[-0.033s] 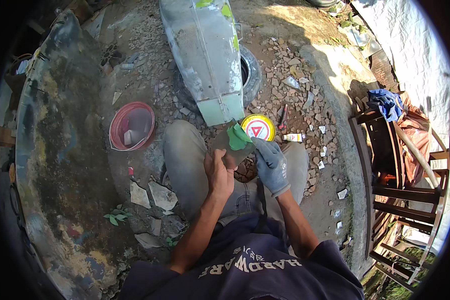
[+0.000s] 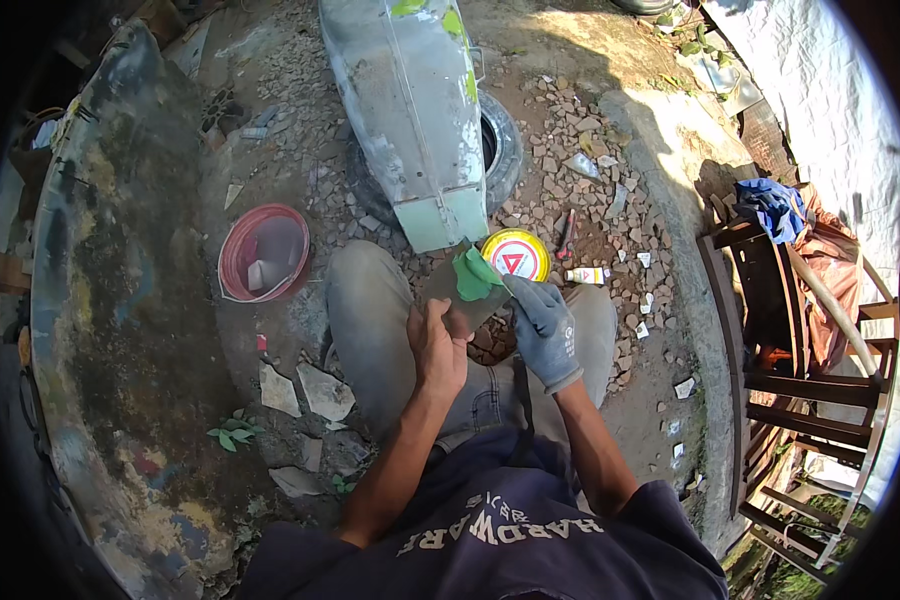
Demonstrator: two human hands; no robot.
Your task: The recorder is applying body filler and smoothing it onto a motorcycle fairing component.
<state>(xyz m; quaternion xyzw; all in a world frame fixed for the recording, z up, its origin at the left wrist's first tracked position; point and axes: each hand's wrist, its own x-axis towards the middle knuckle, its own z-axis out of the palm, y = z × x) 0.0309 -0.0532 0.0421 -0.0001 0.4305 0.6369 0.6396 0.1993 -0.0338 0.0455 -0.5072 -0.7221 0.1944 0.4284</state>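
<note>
A thin grey plate (image 2: 440,288) is gripped at its near edge by my bare left hand (image 2: 438,350), thumb on top. Soft green putty (image 2: 475,274) lies in a lump on the plate's far right part. My right hand (image 2: 547,335), in a grey glove, is closed beside the putty; fingers hide what it holds, if anything. Just beyond is a round yellow tin (image 2: 541,262) with a red and white top. Right of the tin lie a small white and yellow tube (image 2: 588,275) and a red-and-black tool (image 2: 567,235).
A long grey panel (image 2: 410,120) with a pale green end rests over a tyre (image 2: 510,150) ahead. At left stands a red bucket (image 2: 232,255). Broken stones (image 2: 570,140) cover the ground, and a wooden frame (image 2: 810,388) stands at right.
</note>
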